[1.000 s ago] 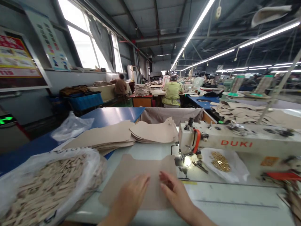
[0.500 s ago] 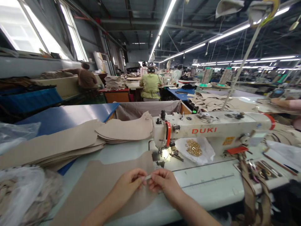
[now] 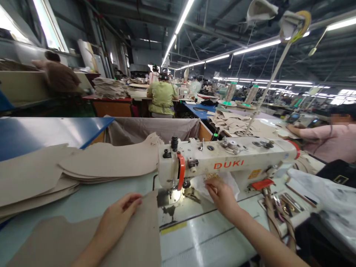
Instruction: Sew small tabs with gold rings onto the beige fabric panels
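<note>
My left hand (image 3: 118, 217) rests low over a flat beige fabric piece (image 3: 141, 233), left of the needle area. Its fingers are curled against the thumb; whatever they hold, if anything, is hidden. At the white plastic bag (image 3: 232, 185) under the sewing machine (image 3: 200, 161) arm, my right hand (image 3: 222, 196) has its fingertips pinched at the small gold metal pieces (image 3: 211, 175). What lies between those fingertips is too small to make out. The lit needle plate (image 3: 174, 195) sits between the two hands.
Stacked beige fabric pieces (image 3: 111, 159) lie left of the machine. A tray (image 3: 287, 204) of small tools and hanging straps (image 3: 274, 218) are at the right. A thread stand pole (image 3: 267, 89) rises behind. Co-workers sit ahead and at the right.
My hands were together at a small pale item; they have parted. The right moved to the gold pieces, the left moved left. The view has turned right; the fabric has shifted.
</note>
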Motion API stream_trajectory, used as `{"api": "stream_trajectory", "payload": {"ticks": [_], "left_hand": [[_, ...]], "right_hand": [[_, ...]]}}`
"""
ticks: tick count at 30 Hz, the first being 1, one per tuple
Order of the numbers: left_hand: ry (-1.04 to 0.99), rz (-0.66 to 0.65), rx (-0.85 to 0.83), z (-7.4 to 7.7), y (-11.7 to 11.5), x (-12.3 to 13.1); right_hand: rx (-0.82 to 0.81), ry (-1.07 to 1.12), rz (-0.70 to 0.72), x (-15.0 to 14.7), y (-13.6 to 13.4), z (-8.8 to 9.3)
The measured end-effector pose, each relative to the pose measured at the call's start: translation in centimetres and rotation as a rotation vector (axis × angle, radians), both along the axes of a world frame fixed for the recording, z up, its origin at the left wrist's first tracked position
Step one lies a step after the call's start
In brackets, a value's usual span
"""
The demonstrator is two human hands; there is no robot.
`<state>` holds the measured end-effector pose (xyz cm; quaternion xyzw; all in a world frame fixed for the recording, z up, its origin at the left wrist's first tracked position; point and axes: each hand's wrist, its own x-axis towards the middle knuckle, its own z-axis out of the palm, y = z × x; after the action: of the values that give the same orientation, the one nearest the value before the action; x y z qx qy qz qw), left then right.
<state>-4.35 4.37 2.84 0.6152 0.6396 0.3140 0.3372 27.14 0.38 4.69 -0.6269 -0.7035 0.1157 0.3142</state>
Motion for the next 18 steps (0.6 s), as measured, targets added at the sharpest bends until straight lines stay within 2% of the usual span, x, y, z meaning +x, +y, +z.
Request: {"api": "stream_trajectory", "payload": {"ticks": [2, 5, 13, 18], "left_hand": [[0.046, -0.010, 0.008, -0.5, -0.3, 0.2], [0.058, -0.015, 0.000, -0.9, -0.2, 0.0], [0.044, -0.013, -0.016, -1.0, 0.1, 0.2], [0.030, -0.013, 0.021, -0.7, -0.3, 0.3]], "right_hand": [[-0.086, -0.213, -0.075, 1.2, 1.7, 0.1], [-0.191, -0.344, -0.104, 1.4, 3.7, -0.2], [-0.219, -0.433, -0.061, -0.1, 5.5, -0.4], [-0.188, -0.390, -0.074, -0.7, 5.9, -0.4]]}}
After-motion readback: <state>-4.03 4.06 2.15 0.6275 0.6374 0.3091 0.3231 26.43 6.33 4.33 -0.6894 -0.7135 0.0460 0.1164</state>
